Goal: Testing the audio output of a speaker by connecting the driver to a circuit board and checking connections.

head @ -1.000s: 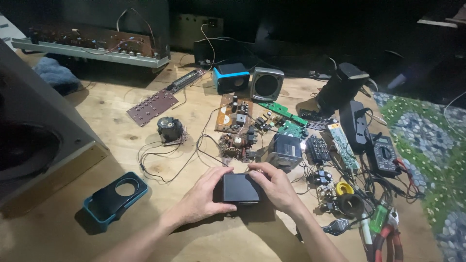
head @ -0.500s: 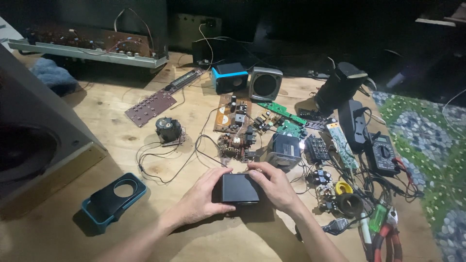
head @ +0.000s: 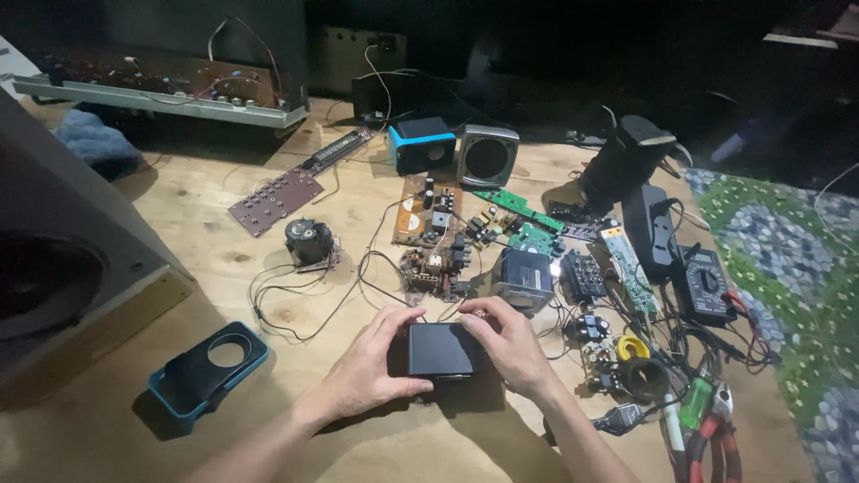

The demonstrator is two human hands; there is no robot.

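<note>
A small black box (head: 440, 349), like a little speaker casing, rests on the wooden table (head: 224, 259) near its front middle. My left hand (head: 376, 362) grips its left side with the fingers curled over the top edge. My right hand (head: 508, 344) grips its right side, thumb along the near edge. Both hands hold the box just above or on the wood; I cannot tell which. Thin black wires (head: 304, 295) lie just behind the hands.
A teal-rimmed black speaker front (head: 208, 367) lies at the front left. A large speaker cabinet (head: 63, 268) stands at the left. Circuit boards (head: 429, 215), a transformer (head: 523, 277), two small speakers (head: 452, 150), a multimeter (head: 702, 284) and pliers (head: 716, 438) crowd the right half.
</note>
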